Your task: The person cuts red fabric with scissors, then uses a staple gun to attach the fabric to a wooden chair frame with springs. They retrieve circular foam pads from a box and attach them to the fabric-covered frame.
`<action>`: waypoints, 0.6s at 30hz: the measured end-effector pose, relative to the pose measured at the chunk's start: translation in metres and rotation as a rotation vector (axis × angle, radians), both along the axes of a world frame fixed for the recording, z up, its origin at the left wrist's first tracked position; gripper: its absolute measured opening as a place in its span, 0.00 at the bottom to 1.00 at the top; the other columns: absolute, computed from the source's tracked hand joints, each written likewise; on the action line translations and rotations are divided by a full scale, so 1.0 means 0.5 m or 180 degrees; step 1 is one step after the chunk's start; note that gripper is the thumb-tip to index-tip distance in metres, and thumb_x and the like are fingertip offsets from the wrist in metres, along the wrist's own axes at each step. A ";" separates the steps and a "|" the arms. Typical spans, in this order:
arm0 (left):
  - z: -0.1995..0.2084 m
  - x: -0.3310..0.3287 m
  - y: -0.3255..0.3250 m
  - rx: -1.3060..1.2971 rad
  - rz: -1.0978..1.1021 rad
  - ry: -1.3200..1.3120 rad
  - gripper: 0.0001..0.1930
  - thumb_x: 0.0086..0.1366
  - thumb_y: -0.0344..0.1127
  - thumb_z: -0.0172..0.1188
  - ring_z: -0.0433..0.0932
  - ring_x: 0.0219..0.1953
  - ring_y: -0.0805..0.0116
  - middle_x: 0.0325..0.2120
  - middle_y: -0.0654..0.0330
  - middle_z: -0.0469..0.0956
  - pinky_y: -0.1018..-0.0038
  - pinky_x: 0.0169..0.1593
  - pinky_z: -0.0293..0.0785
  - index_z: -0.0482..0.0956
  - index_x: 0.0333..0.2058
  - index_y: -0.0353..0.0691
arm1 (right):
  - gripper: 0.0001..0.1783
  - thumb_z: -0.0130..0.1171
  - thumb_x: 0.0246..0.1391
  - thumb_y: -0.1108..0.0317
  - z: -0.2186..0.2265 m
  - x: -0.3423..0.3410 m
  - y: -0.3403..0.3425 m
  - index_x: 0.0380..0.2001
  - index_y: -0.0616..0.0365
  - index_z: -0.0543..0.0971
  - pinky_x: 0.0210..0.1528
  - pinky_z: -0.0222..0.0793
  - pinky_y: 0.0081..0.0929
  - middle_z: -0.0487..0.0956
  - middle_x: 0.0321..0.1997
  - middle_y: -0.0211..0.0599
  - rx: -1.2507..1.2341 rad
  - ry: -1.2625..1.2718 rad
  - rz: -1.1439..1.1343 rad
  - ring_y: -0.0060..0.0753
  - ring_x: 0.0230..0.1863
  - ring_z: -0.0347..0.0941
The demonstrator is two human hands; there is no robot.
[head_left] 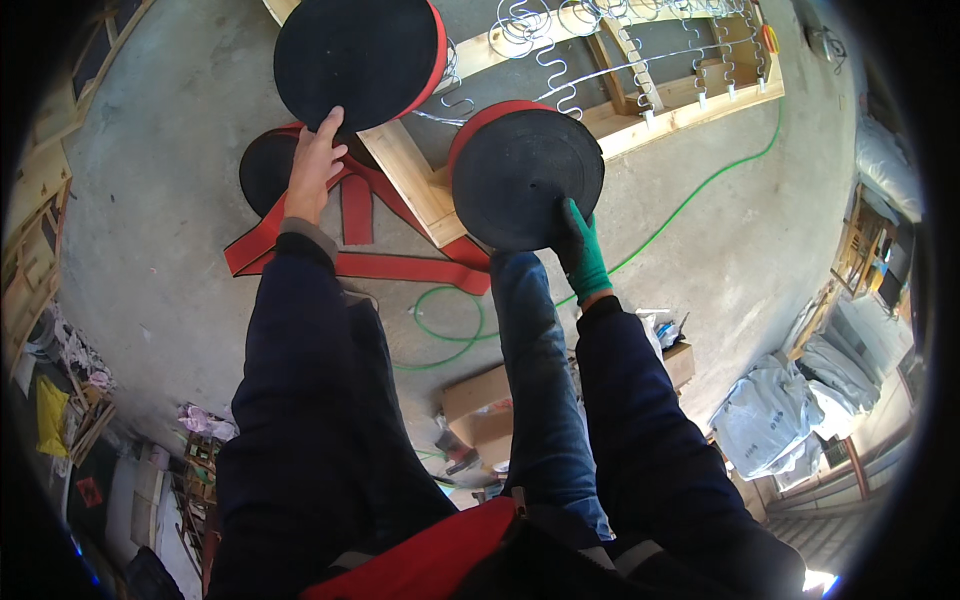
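Observation:
My bare left hand (316,165) is at the lower edge of a large roll of elastic webbing (350,65), with a finger pressed on its flat black face; its outer rim shows red. My right hand (582,250), in a green glove, grips a second webbing roll (527,180) by its lower right edge. Both rolls are held up off the floor, faces toward me. A third black-faced roll (266,172) lies below my left hand, partly hidden by it. Loose red webbing (400,267) trails in folds across the floor there.
Ahead stands a wooden frame (410,185) fitted with zigzag springs (560,80). A green hose (690,198) curves over the concrete floor (170,170). Near my legs is a cardboard box (478,400). Plastic-wrapped bundles (765,410) lie at right; wood scraps and a yellow bag (50,415) at left.

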State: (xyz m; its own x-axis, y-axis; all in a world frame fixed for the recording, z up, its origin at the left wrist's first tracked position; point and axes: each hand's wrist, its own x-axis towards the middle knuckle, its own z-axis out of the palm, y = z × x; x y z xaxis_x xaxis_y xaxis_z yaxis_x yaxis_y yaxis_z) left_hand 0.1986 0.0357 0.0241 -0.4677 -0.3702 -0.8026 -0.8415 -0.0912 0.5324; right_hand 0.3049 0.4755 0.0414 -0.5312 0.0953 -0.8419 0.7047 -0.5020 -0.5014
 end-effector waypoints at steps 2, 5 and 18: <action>-0.012 0.016 -0.009 0.0108 0.0101 0.0075 0.41 0.70 0.68 0.65 0.77 0.62 0.54 0.61 0.51 0.79 0.59 0.62 0.73 0.76 0.64 0.37 | 0.36 0.67 0.72 0.61 -0.011 -0.004 0.020 0.78 0.49 0.66 0.70 0.77 0.50 0.70 0.75 0.45 0.0075 -0.0155 0.0063 0.49 0.74 0.70; -0.013 0.061 0.019 -0.0238 0.0179 0.0260 0.28 0.76 0.61 0.62 0.79 0.53 0.59 0.52 0.54 0.81 0.60 0.58 0.74 0.81 0.52 0.36 | 0.37 0.65 0.73 0.51 -0.009 -0.028 0.056 0.76 0.54 0.67 0.69 0.74 0.45 0.73 0.71 0.45 0.1398 0.0121 0.1277 0.42 0.70 0.74; 0.046 -0.024 0.360 0.0344 -0.1723 0.0687 0.56 0.61 0.57 0.80 0.74 0.71 0.49 0.68 0.36 0.72 0.60 0.71 0.72 0.62 0.74 0.22 | 0.44 0.75 0.65 0.51 -0.017 -0.110 0.113 0.75 0.61 0.69 0.71 0.71 0.35 0.78 0.70 0.41 -0.0088 -0.0289 0.1273 0.39 0.69 0.75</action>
State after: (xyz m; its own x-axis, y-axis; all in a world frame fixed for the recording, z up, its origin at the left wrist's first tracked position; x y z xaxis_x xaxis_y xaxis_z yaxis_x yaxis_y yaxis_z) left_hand 0.1865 0.2156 0.0469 -0.7241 0.0452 -0.6882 -0.6572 0.2575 0.7083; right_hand 0.2500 0.5318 0.0327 -0.4452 -0.1270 -0.8864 0.8878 -0.1917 -0.4185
